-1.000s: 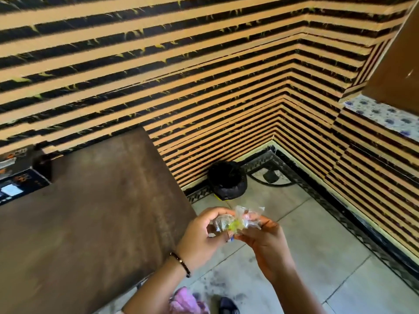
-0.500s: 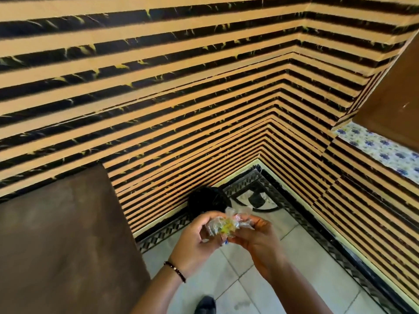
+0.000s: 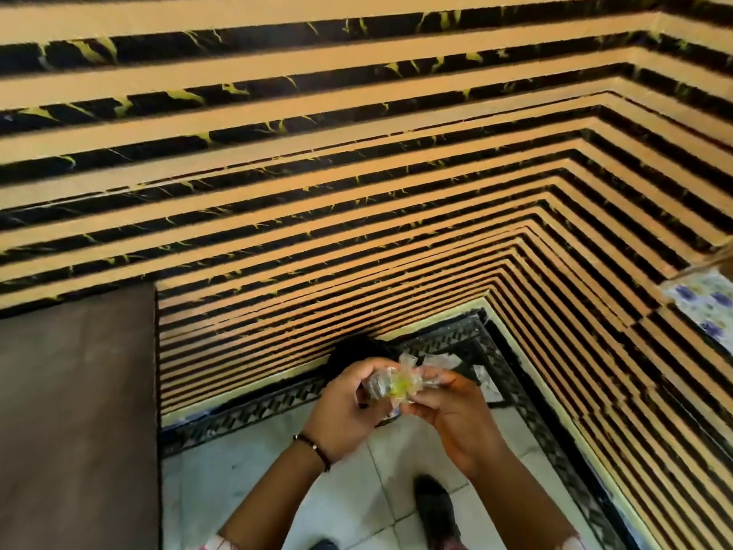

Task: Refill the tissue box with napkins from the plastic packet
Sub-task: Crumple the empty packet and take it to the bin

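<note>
Orange and black horizontally striped wall panels (image 3: 357,172), the black bands veined with yellow like marble, are filling most of the view and meeting in a corner at the right. A dark brown flat wooden tabletop (image 3: 75,410) is occupying the lower left, its far edge lying against the striped wall. A pale grey tiled floor (image 3: 246,470) is showing below, edged by a black patterned border strip (image 3: 254,410) running along the foot of the walls. A white cloth with blue flowers (image 3: 710,307) is lying on a ledge at the far right edge. A round black object (image 3: 353,353) is sitting on the floor in the corner, partly hidden behind the hands; what it is cannot be told.

Two bare forearms are reaching up from the bottom of the view. The left hand (image 3: 343,410), wearing a thin dark beaded bracelet (image 3: 313,450) at the wrist, is curling its fingers and thumb around one side of a small crumpled clear plastic packet (image 3: 400,381) with a yellow-green patch at its middle. The right hand (image 3: 456,414) is pinching the other side of that packet between its fingertips. The packet is being held in the air between both hands, above the floor and to the right of the tabletop. A dark shoe (image 3: 436,506) is standing on the tiles beneath the right forearm.
</note>
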`<state>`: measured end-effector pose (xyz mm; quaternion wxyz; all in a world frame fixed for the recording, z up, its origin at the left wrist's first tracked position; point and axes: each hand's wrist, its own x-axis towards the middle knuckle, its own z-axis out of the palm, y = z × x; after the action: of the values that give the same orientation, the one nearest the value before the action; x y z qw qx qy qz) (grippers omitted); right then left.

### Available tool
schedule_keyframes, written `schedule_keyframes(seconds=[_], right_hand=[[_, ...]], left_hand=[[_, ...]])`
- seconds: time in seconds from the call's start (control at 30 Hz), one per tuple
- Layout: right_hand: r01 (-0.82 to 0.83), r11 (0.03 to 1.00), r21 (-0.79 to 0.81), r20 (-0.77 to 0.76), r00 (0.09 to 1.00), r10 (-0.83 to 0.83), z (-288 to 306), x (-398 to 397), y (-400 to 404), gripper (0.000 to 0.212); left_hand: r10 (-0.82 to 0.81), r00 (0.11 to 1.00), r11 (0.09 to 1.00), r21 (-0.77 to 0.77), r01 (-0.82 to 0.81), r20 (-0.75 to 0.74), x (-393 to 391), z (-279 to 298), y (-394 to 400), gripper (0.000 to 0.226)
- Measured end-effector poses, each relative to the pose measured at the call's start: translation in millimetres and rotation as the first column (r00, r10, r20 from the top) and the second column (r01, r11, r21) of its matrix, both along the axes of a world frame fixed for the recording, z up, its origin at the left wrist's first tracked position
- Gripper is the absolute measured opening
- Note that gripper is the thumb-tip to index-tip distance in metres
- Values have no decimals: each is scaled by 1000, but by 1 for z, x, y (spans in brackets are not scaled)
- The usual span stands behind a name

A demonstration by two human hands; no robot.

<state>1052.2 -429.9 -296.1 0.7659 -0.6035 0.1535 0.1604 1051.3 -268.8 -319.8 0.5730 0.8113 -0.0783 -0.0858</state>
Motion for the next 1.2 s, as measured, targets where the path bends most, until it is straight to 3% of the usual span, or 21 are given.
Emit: schedule_keyframes(seconds=[0.23,0.37,0.47,0.63,0.7,0.8,0.87,0.9,1.03,1.2], right_hand=[[-242,967,80,-57,967,247,-14,59,-72,26],[-406,913,47,-82,909,408,-26,85,-81,37],[-403,915,-22,-107,911,398,-37,99,-68,35],[-357,911,-206,-148,932,332,-75,131,-56,27],[-327,909,-258,-205,938,279,-105,142,-63,20],[-257,917,-305,-267,947,177,-145,166,-68,13],[-233,902,-363,-304,945,121,-179,179,-70,27],[-220,891,-396,-313,945,94,-192,184,-68,20],[-425,729,-537,-333,900,280,-280,211,-48,11],[-564,469,-680,-278,790,547,-416,246,-18,30]], left_hand=[[238,965,955,-157,-254,-111,14,-5,-71,34],[363,914,909,-148,-390,-181,32,-12,-86,33],[412,879,880,-148,-452,-239,44,-22,-86,34],[419,796,859,-92,-503,-436,61,-64,-67,55],[435,743,837,-75,-541,-509,64,-94,-57,51],[543,661,784,30,-620,-518,72,-151,-34,39],[596,604,768,157,-621,-529,76,-200,-24,37],[611,591,770,223,-598,-526,78,-219,-21,39],[609,604,793,358,-494,-515,95,-309,-19,48],[557,608,830,355,-431,-565,117,-403,-25,58]])
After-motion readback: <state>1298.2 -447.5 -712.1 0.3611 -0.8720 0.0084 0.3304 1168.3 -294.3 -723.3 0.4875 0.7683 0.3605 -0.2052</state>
